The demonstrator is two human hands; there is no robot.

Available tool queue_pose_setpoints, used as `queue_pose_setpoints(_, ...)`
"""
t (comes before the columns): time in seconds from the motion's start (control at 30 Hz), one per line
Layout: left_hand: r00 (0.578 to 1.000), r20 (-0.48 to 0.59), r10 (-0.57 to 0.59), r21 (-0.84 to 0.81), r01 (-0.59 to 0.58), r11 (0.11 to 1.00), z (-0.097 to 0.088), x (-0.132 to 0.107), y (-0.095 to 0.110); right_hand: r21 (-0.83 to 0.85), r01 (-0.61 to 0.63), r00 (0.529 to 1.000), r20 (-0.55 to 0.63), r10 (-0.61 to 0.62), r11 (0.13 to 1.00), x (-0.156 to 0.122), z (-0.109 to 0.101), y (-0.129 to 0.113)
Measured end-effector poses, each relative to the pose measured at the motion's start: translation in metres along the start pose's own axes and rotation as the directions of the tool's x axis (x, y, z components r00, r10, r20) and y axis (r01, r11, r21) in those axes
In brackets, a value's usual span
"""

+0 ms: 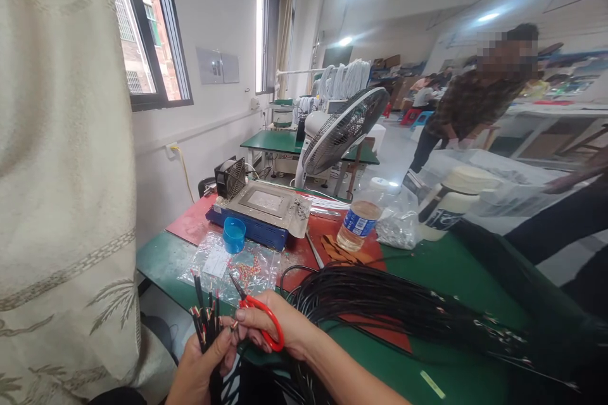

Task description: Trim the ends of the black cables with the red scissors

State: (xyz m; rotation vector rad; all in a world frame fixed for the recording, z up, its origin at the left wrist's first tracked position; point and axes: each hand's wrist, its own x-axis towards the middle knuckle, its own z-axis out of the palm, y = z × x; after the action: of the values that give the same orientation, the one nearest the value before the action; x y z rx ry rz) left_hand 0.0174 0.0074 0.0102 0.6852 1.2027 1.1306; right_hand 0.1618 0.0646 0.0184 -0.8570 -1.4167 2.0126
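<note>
My left hand [205,357] is closed around a bunch of black cables [208,311], whose stripped ends show thin coloured wires pointing up. Red-handled scissors [272,324] sit in my right hand [280,319], their dark blades pointing up and left. The right thumb and fingertips meet close to my left thumb, at a wire end too small to make out clearly. Just beyond the hands lies a clear plastic bag [197,261] with small red and pale wire scraps on it. A blue cup [234,235] stands on that bag.
A thick bundle of black cables [361,294] runs across the green table [380,361] to the right. Behind are a blue solder pot with a fan [259,209], a labelled bottle [357,226], a white jug [449,202] and a standing fan [344,133]. Another person [479,95] bends over plastic bags at right.
</note>
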Motion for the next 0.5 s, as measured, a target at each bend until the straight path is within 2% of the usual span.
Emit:
queue_pose_setpoints(0.2, 0.997, 0.067, -0.036, -0.032, 0.038, 0.999, -0.0009, 0.0024, -0.0035, 0.005, -0.005, 0.999, 0.045, 0.005, 1.0, 0.0017, -0.0015, 0.004)
queue_pose_setpoints(0.33, 0.987, 0.12, -0.103, -0.016, 0.106, 0.994, -0.0037, 0.0017, -0.0042, 0.008, -0.014, 0.999, 0.043, 0.013, 1.0, 0.0022, -0.0012, 0.0041)
queue_pose_setpoints(0.5, 0.99, 0.093, -0.106, 0.017, 0.105, 0.994, -0.002, -0.0056, 0.0027, 0.054, -0.042, 0.997, 0.066, 0.039, 0.998, 0.0005, 0.0017, 0.002)
